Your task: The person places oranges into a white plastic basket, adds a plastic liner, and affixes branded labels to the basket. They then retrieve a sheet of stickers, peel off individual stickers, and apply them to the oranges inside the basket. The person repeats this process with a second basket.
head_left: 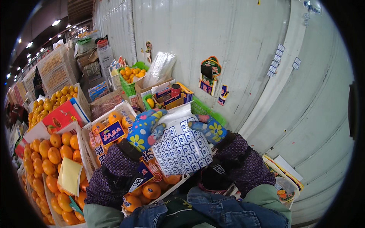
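A sheet of blue-and-white stickers [182, 149] is held up in front of my chest, its upper end curling back to show a plain white strip. My left hand [146, 128], in a blue flowered glove, grips its left edge near the top. On the opposite edge, my right hand [209, 128] in a matching glove pinches the sheet with the thumb on the printed face. Below and left of it stands a white plastic crate [85, 136] of oranges, several in printed wrap. A dark blue printed card [112, 132] lies on those oranges.
More oranges [48, 154] fill crates on the left, with a yellow card pad [70, 176] on top. Ahead are a cardboard box [139, 85], a red-lidded jar [175, 89] and green baskets [128, 87]. A pale metal wall [242, 42] rises ahead and to the right.
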{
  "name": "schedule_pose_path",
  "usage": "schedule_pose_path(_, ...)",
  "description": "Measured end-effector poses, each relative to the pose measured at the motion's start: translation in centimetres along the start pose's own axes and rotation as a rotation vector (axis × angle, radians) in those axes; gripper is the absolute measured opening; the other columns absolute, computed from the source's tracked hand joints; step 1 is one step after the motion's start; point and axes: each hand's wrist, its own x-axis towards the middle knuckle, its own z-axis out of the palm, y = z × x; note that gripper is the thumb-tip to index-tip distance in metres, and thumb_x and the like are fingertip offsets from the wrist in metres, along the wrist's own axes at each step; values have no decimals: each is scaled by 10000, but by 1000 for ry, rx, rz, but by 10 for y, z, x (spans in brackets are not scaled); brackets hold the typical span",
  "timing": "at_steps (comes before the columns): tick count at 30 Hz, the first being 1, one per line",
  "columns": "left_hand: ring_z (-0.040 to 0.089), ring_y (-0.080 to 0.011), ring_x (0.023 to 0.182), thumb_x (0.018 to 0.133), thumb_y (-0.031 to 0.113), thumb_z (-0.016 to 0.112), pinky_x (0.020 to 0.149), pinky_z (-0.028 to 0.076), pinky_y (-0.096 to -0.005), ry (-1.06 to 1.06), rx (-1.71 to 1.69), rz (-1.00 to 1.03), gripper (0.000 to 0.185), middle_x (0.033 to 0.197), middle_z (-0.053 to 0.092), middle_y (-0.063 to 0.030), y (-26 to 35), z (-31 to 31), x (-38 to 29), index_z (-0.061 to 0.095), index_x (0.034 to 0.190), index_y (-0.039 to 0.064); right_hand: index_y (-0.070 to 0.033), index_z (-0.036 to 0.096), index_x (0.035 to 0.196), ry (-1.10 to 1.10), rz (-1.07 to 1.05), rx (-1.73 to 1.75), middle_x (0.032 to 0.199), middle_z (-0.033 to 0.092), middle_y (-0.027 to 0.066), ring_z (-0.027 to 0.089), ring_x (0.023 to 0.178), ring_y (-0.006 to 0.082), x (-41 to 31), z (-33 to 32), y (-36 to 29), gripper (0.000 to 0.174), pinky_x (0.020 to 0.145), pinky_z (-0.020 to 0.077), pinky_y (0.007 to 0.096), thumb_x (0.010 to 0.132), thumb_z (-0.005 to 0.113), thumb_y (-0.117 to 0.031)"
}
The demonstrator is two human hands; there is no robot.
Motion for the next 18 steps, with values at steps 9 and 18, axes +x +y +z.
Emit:
schedule_pose_path(9,592,-173,920,891,112,591,823,476,-303,-60,-208,-240,354,1016,640,-77,5,-29,4,558,1232,23,-20,607,1201,26,18,-270,1026,675,34,623,903,103,7,6,16,343,799,505,256,928,618,-227)
schedule_pose_path(18,564,-306,1025,781,190,666,897,419,-407,79,184,79,328,1086,610,-99,23,6,-9,651,1097,102,-33,628,1154,-4,-58,-56,948,664,-18,612,812,54,23,21,35,275,703,490,197,947,591,-210)
